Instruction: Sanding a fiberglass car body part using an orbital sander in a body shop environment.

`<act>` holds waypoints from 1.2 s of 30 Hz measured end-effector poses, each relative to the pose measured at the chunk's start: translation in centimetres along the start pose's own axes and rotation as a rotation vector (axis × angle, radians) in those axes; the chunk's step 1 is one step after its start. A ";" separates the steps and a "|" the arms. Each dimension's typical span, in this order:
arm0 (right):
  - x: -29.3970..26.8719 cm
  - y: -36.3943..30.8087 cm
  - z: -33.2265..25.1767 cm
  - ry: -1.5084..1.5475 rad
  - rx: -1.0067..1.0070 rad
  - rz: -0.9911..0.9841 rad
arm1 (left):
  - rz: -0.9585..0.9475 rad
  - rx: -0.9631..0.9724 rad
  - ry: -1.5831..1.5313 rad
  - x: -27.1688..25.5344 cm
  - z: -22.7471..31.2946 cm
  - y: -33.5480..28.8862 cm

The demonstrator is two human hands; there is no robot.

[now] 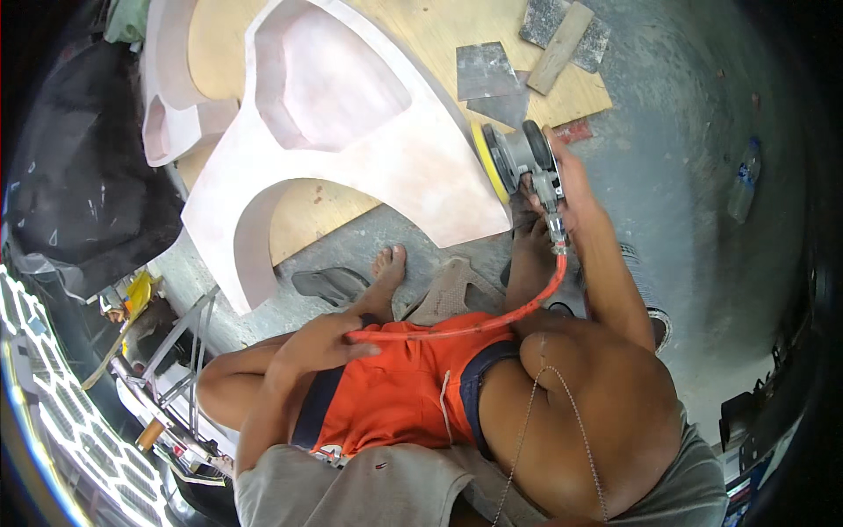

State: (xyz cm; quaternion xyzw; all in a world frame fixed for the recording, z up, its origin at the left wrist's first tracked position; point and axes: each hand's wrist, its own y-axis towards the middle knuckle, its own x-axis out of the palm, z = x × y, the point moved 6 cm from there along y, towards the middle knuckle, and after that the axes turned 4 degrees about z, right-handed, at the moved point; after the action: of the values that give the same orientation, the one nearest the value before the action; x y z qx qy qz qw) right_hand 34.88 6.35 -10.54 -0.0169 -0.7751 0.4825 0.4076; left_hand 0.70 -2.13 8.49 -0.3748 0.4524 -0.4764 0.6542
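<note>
head: right fingers hold metal sander against smooth, curved panel.

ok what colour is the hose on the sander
The hose is red-orange, seen best in the head view.

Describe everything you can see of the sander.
The sander is a handheld tool with a grey, metallic-looking body, black round parts and a yellow disc pad. It is tipped on its side, the pad at the pale panel's right edge, apparently touching. The right hand grips it; a red hose joins its lower end.
</note>
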 end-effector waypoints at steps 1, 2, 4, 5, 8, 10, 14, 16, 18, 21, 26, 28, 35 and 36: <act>-0.2 0.3 -0.5 -0.057 -0.034 0.109 | 0.089 0.023 -0.080 -1.3 0.7 -2.1; -0.1 0.5 -1.2 -0.116 -0.071 0.213 | 0.112 0.015 -0.070 -2.5 1.3 -4.2; 1.4 0.8 -2.3 -0.076 -0.117 0.183 | 0.106 -0.127 0.115 -4.9 1.8 -8.6; 2.1 1.0 -3.3 -0.027 -0.160 0.200 | 0.122 -0.125 0.112 -5.9 2.6 -10.5; 4.6 0.9 -6.6 0.073 -0.210 0.159 | 0.155 -0.258 -0.191 -7.4 2.3 -13.8; 6.4 -0.4 -11.2 0.105 -0.467 0.081 | 0.199 -0.183 -0.122 -9.7 1.0 -14.6; 8.3 -4.6 -23.0 0.305 -1.038 0.068 | 0.134 -0.384 -0.356 -11.7 -5.5 -15.0; 10.2 -5.7 -26.1 0.131 -1.020 -0.180 | 0.087 -0.396 -0.487 -12.6 -8.1 -13.4; 11.9 -5.2 -26.4 -0.048 -0.985 -0.407 | -0.009 -0.359 -0.521 -13.0 -9.6 -10.8; 10.5 -0.1 -22.6 -0.100 -0.638 -0.126 | -0.085 -0.173 -0.525 -12.4 -9.9 -6.9; 7.0 4.5 -15.0 -0.372 -0.358 0.113 | -0.029 -0.177 -0.586 -9.9 -11.2 -3.4; 4.8 5.2 -13.8 -0.337 -0.369 0.242 | 0.073 -0.123 -0.528 -9.4 -11.4 -2.1; 2.3 6.5 -8.2 -0.064 -0.003 0.017 | 0.088 -0.125 -0.782 -8.2 -12.1 -0.8; 2.5 6.5 -8.0 -0.064 -0.005 -0.004 | 0.107 -0.085 -0.830 -8.6 -12.0 -1.1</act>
State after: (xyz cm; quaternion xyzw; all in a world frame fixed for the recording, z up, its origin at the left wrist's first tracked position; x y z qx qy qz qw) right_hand 36.04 16.73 -12.35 -0.0007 -0.7890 0.4801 0.3834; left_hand -12.18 5.11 7.85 -0.5376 0.1886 -0.2313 0.7886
